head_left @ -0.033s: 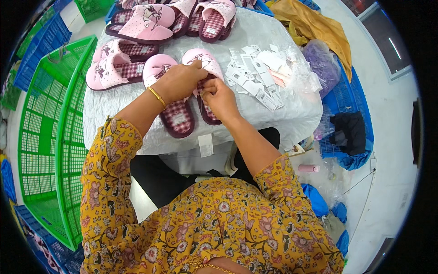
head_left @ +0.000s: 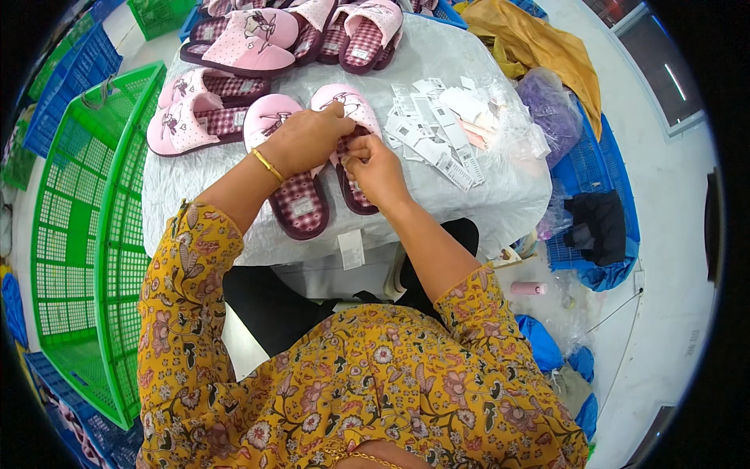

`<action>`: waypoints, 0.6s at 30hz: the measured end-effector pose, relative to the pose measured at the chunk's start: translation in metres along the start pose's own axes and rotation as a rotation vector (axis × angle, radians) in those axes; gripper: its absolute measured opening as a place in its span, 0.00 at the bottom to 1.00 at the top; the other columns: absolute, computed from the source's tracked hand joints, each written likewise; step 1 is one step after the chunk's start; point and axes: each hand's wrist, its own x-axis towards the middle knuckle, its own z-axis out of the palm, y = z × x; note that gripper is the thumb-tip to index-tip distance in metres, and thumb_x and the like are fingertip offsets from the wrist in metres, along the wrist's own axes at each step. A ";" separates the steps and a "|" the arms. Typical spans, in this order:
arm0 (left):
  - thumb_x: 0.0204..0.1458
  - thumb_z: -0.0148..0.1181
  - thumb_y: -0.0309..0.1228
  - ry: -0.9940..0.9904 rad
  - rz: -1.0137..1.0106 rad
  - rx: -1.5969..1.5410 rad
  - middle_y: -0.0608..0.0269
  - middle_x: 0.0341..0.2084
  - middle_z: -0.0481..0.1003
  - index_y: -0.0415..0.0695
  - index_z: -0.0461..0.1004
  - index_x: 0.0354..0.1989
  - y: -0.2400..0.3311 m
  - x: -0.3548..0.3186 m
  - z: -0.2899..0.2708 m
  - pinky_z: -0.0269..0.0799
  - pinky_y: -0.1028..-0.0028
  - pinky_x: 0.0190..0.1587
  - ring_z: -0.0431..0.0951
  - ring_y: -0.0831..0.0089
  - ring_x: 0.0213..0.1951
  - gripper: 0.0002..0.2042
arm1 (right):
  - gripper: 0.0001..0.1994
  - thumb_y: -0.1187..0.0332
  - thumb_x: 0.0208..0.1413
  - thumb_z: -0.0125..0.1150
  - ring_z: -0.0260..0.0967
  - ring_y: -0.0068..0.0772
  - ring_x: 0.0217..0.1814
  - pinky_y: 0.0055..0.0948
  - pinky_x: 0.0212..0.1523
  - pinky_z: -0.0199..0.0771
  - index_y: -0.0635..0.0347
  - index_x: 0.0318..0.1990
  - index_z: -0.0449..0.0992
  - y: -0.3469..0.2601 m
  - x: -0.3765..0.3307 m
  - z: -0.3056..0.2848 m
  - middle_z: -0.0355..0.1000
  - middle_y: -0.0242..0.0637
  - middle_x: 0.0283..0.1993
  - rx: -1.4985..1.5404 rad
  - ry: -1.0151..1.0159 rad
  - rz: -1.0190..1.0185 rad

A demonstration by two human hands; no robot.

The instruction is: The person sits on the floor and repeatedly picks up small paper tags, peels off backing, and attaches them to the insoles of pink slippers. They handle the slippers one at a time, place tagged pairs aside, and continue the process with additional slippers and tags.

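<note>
Two pink slippers with dark checked insoles lie side by side before me, toes pointing away. My left hand (head_left: 306, 139) reaches across the left slipper (head_left: 300, 206), its fingers closed on the upper's edge of the right slipper (head_left: 344, 98). At that slipper's opening my right hand (head_left: 376, 170) is pinched closed, thumb against fingers; what it holds is hidden. A white tag (head_left: 351, 249) sits at the table's front edge below them.
Another pair of slippers (head_left: 186, 117) lies to the left, with more slippers (head_left: 258, 35) piled behind. White printed labels (head_left: 439, 141) are scattered at the right beside clear plastic wrap (head_left: 519, 133). A tall green crate (head_left: 117, 258) stands at the left, a blue crate (head_left: 586, 172) at the right.
The heel of the left slipper has shifted slightly toward me and to the left. Both hands stay in nearly the same place.
</note>
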 end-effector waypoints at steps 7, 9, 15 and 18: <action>0.52 0.60 0.26 0.218 0.016 -0.134 0.60 0.44 0.73 0.43 0.75 0.35 0.013 -0.020 -0.023 0.76 0.61 0.38 0.80 0.55 0.36 0.04 | 0.07 0.72 0.62 0.60 0.72 0.20 0.35 0.21 0.34 0.71 0.65 0.44 0.74 -0.029 -0.007 -0.001 0.76 0.33 0.36 0.305 -0.070 -0.066; 0.51 0.61 0.26 0.244 0.008 -0.155 0.61 0.46 0.73 0.43 0.75 0.35 0.011 -0.026 -0.028 0.76 0.63 0.41 0.79 0.56 0.38 0.04 | 0.06 0.71 0.63 0.59 0.69 0.17 0.32 0.19 0.32 0.69 0.64 0.43 0.74 -0.029 -0.005 0.001 0.74 0.30 0.33 0.351 -0.120 -0.081; 0.45 0.65 0.25 0.356 -0.039 -0.174 0.56 0.49 0.73 0.45 0.78 0.33 0.011 -0.056 -0.039 0.69 0.62 0.55 0.72 0.54 0.53 0.06 | 0.07 0.67 0.64 0.59 0.65 0.16 0.31 0.18 0.31 0.66 0.60 0.40 0.73 -0.032 -0.014 -0.004 0.69 0.26 0.30 0.771 -0.234 -0.007; 0.43 0.66 0.25 0.288 -0.057 -0.070 0.57 0.52 0.73 0.46 0.81 0.32 0.006 -0.072 -0.034 0.65 0.60 0.58 0.70 0.55 0.56 0.07 | 0.08 0.64 0.65 0.59 0.64 0.16 0.32 0.18 0.34 0.67 0.58 0.41 0.72 -0.043 -0.019 -0.003 0.68 0.26 0.31 0.744 -0.239 0.006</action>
